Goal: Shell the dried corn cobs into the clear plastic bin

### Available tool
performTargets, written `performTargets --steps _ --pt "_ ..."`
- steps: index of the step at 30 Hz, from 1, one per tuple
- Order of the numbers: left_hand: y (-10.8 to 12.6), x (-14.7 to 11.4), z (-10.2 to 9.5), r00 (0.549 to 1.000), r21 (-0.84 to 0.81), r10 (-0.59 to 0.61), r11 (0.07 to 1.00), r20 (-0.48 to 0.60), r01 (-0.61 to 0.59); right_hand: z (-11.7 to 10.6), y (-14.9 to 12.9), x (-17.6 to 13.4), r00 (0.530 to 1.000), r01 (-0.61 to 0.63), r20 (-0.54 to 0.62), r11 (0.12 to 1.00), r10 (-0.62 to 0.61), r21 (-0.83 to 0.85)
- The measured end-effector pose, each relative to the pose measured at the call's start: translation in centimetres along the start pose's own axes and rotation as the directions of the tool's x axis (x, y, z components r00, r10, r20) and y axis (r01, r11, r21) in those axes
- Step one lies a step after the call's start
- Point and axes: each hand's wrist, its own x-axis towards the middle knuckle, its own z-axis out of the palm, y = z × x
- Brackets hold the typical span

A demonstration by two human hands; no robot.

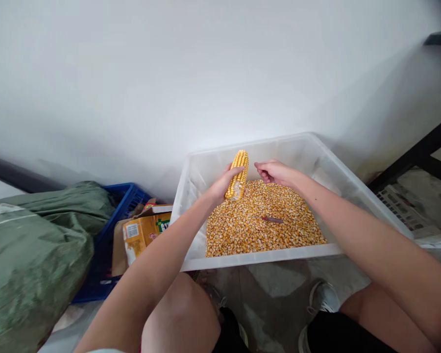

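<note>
In the head view, the left hand grips the cob, slanted above the kernels in the tub, apparently so loose bits land inside. The right hand is near it, not touching, fingers curled in with nothing visible between them. The tool lies on the kernels, perhaps for easy reach.

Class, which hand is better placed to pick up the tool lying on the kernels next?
Probably the right hand: nothing shows in its grasp, while the left hand holds the corn cob.
</note>
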Motion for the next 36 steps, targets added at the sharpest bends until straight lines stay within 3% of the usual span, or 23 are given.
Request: performTargets --steps 4,9,16,21,27,32,36 --pt "-0.1 0.3 -0.3 0.998 -0.105 -0.018 0.994 -0.053 0.013 0.7 -0.9 -0.9 0.996 0.029 0.080 0.994 -0.038 0.107" --pt "0.4 0.4 -0.6 0.994 -0.215 -0.053 0.976 -0.096 0.031 2.1 -1.0 -1.1 1.000 0.020 0.011 1.000 -0.020 0.020" --pt "1.0 0.1 -1.7 0.998 -0.302 0.032 0.952 -0.058 -0.048 2.0 -0.6 -0.8 1.000 -0.001 0.031 0.999 0.000 0.043" --pt "1.4 0.0 -1.5 0.991 -0.172 0.129 0.976 -0.040 -0.134 1.9 -0.5 -0.7 1.000 0.010 -0.001 1.000 -0.010 0.011" --pt "1.4 -0.1 -0.7 0.990 -0.049 0.127 0.990 -0.060 -0.130 2.2 -0.5 -0.6 0.995 0.045 -0.095 0.998 -0.040 0.044" --pt "1.0 -0.3 -0.5 0.992 -0.061 0.107 0.992 -0.068 -0.111 2.7 -0.7 -1.0 0.993 0.117 -0.036 0.985 -0.113 0.131" --pt "0.8 0.0 -0.7 0.987 -0.106 0.121 0.986 -0.102 -0.132 3.4 -0.7 -1.5 0.987 0.120 0.085 0.980 -0.135 0.161"
